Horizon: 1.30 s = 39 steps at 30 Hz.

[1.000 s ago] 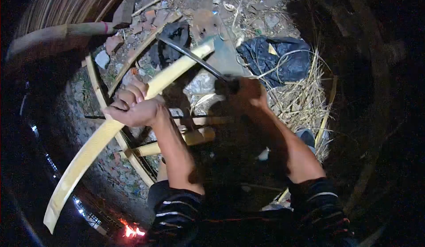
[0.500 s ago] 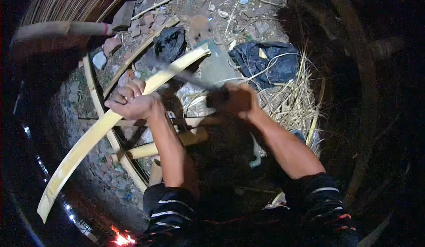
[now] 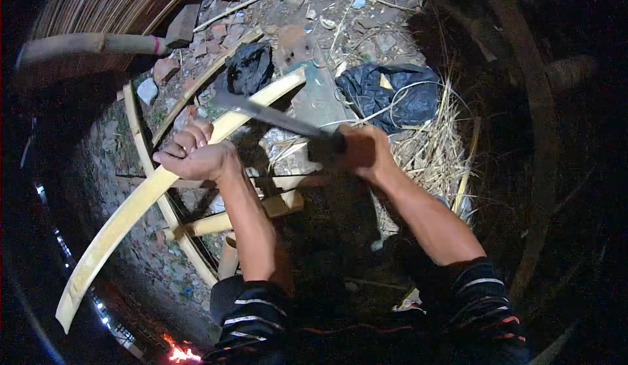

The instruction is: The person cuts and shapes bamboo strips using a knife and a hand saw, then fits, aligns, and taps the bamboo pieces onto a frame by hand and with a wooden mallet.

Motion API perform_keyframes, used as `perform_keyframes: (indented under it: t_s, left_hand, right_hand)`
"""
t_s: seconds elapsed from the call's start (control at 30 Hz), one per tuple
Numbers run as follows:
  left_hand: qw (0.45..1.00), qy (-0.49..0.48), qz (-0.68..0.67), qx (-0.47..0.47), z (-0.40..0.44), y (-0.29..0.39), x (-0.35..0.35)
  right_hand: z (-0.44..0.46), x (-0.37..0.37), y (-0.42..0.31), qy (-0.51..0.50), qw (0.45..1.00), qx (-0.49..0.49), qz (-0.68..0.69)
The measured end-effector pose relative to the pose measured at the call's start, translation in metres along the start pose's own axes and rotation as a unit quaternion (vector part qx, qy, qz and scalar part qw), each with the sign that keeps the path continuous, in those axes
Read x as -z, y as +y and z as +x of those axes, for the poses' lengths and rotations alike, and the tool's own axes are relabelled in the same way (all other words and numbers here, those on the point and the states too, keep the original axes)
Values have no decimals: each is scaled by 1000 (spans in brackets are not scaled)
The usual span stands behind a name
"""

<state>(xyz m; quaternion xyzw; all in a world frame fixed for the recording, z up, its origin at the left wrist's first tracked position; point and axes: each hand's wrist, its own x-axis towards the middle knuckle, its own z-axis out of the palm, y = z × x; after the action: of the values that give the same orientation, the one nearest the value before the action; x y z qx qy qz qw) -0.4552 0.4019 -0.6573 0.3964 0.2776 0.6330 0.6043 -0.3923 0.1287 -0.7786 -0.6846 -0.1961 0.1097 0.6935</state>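
A long split-bamboo strip (image 3: 129,215) slants from the lower left up to the middle, and my left hand (image 3: 199,154) is closed round it near its centre. My right hand (image 3: 364,149) grips the handle of a long-bladed knife (image 3: 278,118); the handle itself is in shadow. The blade points left and crosses over the strip's upper part, slightly blurred. Whether its edge touches the bamboo I cannot tell. Beyond the blade, the strip's far end lies over a flat board (image 3: 319,97).
Other bamboo pieces (image 3: 212,223) lie below the strip. Black plastic bags (image 3: 409,97) rest on rubble, with loose straw (image 3: 435,162) to the right. A bamboo pole (image 3: 98,43) stands out at upper left. A small fire (image 3: 183,353) burns at the bottom left.
The knife blade has shifted a little and shows more sharply now. The bamboo strip's upper end has moved slightly left and down. Both hands keep their hold.
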Motion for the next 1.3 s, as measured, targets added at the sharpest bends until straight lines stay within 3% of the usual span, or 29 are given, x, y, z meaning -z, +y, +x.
perform_keyframes:
  t_s: [0.03, 0.07, 0.13, 0.17, 0.2, 0.23, 0.27, 0.3, 0.33, 0.37, 0.4, 0.47, 0.53, 0.6, 0.63, 0.73, 0.87, 0.9, 0.93, 1.0, 1.07, 1.17, 1.2, 1.27, 1.3]
  left_hand:
    - [1000, -10, 3, -3, 1, -1, 5]
    - [1000, -25, 5, -5, 3, -1, 10]
    - [998, -56, 16, -16, 12, 2, 4]
    - [996, -85, 7, -32, 9, 1, 1]
    - [993, -116, 3, -34, -1, 1, -2]
    - [998, -63, 8, -3, -3, 6, -8]
    - [998, -59, 9, -10, -2, 7, -4]
    - [999, -46, 2, -1, -3, 8, 0]
    - [999, -38, -8, 10, -4, 8, -2]
    - [998, -50, 38, -6, -10, 10, -11]
    - [998, -58, 14, -9, -6, 9, -10]
    - [995, -94, 8, -23, -4, 5, -4]
    - [997, -62, 16, -52, -12, 7, -15]
    - [984, -173, 7, -44, -11, 13, -8]
    - [987, -154, -2, -38, -10, 13, -10]
    - [986, -161, -43, -19, -21, 3, -9]
    - [991, -132, -31, -19, -10, 8, -7]
    - [989, -142, 3, -34, -9, 9, -7]
    - [990, -139, 0, -28, -12, 4, -8]
    - [997, -75, -3, -33, -9, 6, -10]
    - [998, -37, 35, -27, -2, 21, -22]
    - [995, 82, -38, 41, 7, 102, -75]
    - [999, 50, -20, 0, 20, 129, -77]
    - [996, 43, -71, 28, 31, 195, -106]
    - [997, 29, -59, 39, 34, 229, -124]
  right_hand:
    - [35, 1, -7, -123, 945, -179, -246]
    - [54, 1, -11, -233, 787, -338, -461]
    - [50, -1, -10, -210, 797, -326, -462]
    - [25, 1, -4, -156, 909, -302, -240]
    - [-5, 4, 12, -85, 959, -270, -3]
    - [-34, -14, 86, -11, 961, -242, 134]
    - [-6, -11, 66, -19, 961, -241, 136]
    - [36, -3, 21, -127, 927, -313, -164]
    - [63, 1, -5, -216, 796, -349, -444]
    - [61, 7, 4, -209, 811, -273, -473]
    - [58, 2, 0, -205, 816, -267, -471]
    - [27, 7, -14, -171, 925, -215, -264]
    - [50, 7, -6, -180, 897, -233, -330]
    - [63, 0, -5, -180, 834, -284, -436]
    - [67, -3, -9, -185, 828, -273, -454]
    - [52, 0, -30, -248, 840, -206, -436]
    - [59, 17, -8, -185, 822, -292, -453]
    - [60, 19, -30, -207, 835, -301, -412]
    - [50, 17, -6, -220, 824, -269, -448]
    - [55, 22, -4, -202, 798, -259, -506]
    - [77, 19, -31, -216, 810, -245, -487]
    - [97, 41, -78, -235, 795, -321, -457]
    - [99, 40, -86, -229, 805, -345, -426]
    - [94, 61, -164, -220, 829, -346, -380]
    - [77, 71, -175, -177, 867, -318, -339]
